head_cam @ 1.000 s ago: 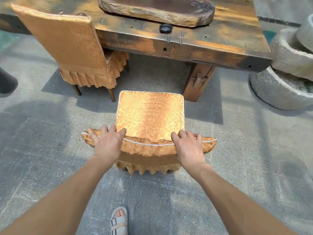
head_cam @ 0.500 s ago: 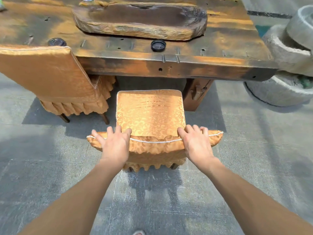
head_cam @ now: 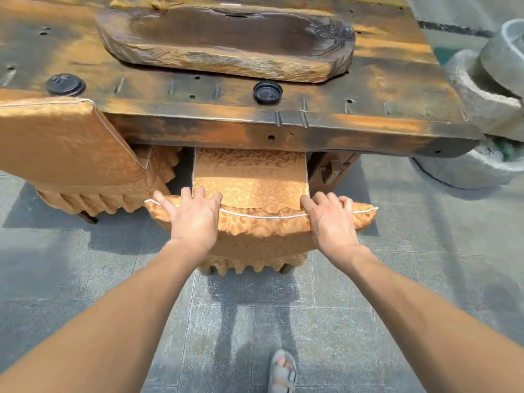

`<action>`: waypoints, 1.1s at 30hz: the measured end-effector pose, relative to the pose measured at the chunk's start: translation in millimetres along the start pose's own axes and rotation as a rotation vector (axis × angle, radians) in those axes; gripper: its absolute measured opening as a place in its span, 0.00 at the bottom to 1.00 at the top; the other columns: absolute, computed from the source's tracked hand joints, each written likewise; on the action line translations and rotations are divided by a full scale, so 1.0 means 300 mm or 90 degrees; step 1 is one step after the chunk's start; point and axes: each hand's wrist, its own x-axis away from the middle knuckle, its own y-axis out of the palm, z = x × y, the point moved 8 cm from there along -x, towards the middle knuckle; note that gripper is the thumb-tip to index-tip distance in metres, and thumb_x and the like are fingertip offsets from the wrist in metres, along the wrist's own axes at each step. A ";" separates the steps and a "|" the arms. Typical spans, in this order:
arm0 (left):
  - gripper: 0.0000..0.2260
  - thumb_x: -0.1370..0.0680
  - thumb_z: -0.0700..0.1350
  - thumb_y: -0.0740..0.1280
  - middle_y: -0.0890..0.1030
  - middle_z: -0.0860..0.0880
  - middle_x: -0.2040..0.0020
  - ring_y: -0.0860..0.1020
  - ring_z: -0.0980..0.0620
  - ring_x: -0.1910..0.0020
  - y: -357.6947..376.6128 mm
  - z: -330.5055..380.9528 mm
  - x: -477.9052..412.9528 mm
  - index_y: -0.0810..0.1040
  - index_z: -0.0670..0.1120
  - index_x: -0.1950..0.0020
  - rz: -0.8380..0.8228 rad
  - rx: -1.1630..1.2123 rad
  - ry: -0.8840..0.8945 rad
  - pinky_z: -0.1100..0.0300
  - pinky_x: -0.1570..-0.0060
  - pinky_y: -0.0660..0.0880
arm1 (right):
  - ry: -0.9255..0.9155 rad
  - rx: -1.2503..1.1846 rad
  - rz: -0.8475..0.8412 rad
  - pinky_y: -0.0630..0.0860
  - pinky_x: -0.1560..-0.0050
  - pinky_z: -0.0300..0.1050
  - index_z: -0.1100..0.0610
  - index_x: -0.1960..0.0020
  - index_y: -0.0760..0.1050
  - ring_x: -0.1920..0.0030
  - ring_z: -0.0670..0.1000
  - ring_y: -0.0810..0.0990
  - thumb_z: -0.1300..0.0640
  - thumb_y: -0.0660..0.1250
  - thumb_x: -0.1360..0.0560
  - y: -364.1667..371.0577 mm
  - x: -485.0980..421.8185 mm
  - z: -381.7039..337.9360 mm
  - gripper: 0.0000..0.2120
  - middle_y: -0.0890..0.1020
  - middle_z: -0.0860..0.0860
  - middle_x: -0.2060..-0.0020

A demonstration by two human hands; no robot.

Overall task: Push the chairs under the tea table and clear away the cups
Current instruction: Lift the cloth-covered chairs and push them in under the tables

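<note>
Chairs (head_cam: 249,180) gold damask w/ white piping; table (head_cam: 368,129) dark brown & orange; lids (head_cam: 267,92) black; floor (head_cam: 425,251) grey

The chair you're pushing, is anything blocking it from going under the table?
Nothing visible blocks it. The chair is already partly under the tea table, sliding between the other chair on the left and the table leg on the right. Farther underneath is hidden.

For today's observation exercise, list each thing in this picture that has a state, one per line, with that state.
Middle chair: seat partly under the table, back gripped by both hands.
Left chair: seat tucked under, back against the table edge.
Left hand: closed over the chair back.
Right hand: closed over the chair back.
Left lid: lying flat.
Middle lid: lying flat, hollow side up.
Tray: empty.
</note>
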 end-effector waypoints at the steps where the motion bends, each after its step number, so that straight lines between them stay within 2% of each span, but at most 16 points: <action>1: 0.22 0.27 0.31 0.62 0.71 0.44 0.44 0.67 0.39 0.38 -0.006 0.001 -0.038 0.74 0.50 0.37 0.004 0.002 0.001 0.18 0.34 0.51 | -0.001 0.002 0.003 0.63 0.42 0.55 0.49 0.43 0.69 0.48 0.56 0.73 0.68 0.70 0.34 0.000 -0.036 0.006 0.25 0.75 0.50 0.52; 6: 0.21 0.29 0.30 0.64 0.70 0.44 0.45 0.67 0.39 0.39 -0.041 0.000 -0.224 0.73 0.50 0.40 0.000 0.013 -0.008 0.19 0.34 0.51 | -0.002 -0.020 0.016 0.61 0.43 0.55 0.51 0.47 0.70 0.51 0.56 0.71 0.70 0.69 0.37 -0.007 -0.224 0.046 0.24 0.71 0.50 0.56; 9: 0.20 0.29 0.30 0.62 0.65 0.46 0.50 0.67 0.39 0.40 -0.067 0.011 -0.341 0.72 0.49 0.42 0.003 0.015 -0.004 0.18 0.34 0.51 | -0.013 -0.028 0.028 0.62 0.43 0.55 0.52 0.48 0.70 0.52 0.57 0.71 0.70 0.69 0.38 -0.011 -0.346 0.075 0.23 0.68 0.49 0.58; 11: 0.18 0.28 0.31 0.61 0.63 0.46 0.51 0.67 0.38 0.40 -0.083 0.017 -0.426 0.73 0.49 0.44 0.006 0.020 -0.005 0.18 0.34 0.50 | -0.014 -0.037 0.038 0.63 0.44 0.56 0.52 0.48 0.71 0.52 0.58 0.72 0.69 0.69 0.39 -0.015 -0.432 0.099 0.23 0.69 0.50 0.58; 14: 0.16 0.27 0.31 0.61 0.67 0.44 0.49 0.67 0.37 0.40 -0.104 0.021 -0.546 0.74 0.48 0.44 0.016 0.029 -0.010 0.18 0.34 0.49 | -0.019 -0.041 0.049 0.63 0.44 0.58 0.52 0.47 0.72 0.51 0.59 0.73 0.68 0.70 0.39 -0.021 -0.547 0.127 0.24 0.75 0.53 0.55; 20: 0.17 0.28 0.31 0.62 0.71 0.41 0.47 0.68 0.36 0.40 -0.135 0.035 -0.745 0.74 0.47 0.44 0.025 0.016 -0.018 0.18 0.34 0.48 | -0.043 -0.057 0.013 0.63 0.44 0.57 0.52 0.46 0.71 0.47 0.59 0.74 0.66 0.72 0.38 -0.042 -0.754 0.172 0.23 0.76 0.53 0.52; 24: 0.17 0.28 0.31 0.62 0.71 0.42 0.48 0.69 0.37 0.42 -0.134 0.012 -0.776 0.74 0.46 0.44 0.020 -0.012 -0.020 0.19 0.33 0.50 | -0.077 -0.042 0.006 0.64 0.47 0.57 0.52 0.45 0.71 0.47 0.59 0.74 0.63 0.75 0.39 -0.051 -0.779 0.150 0.25 0.77 0.53 0.50; 33: 0.18 0.30 0.29 0.63 0.70 0.41 0.48 0.68 0.36 0.41 -0.131 0.011 -0.767 0.73 0.46 0.44 0.020 0.004 -0.025 0.19 0.33 0.47 | -0.060 -0.054 -0.014 0.64 0.47 0.57 0.52 0.43 0.70 0.46 0.59 0.73 0.64 0.74 0.37 -0.056 -0.763 0.145 0.26 0.76 0.53 0.49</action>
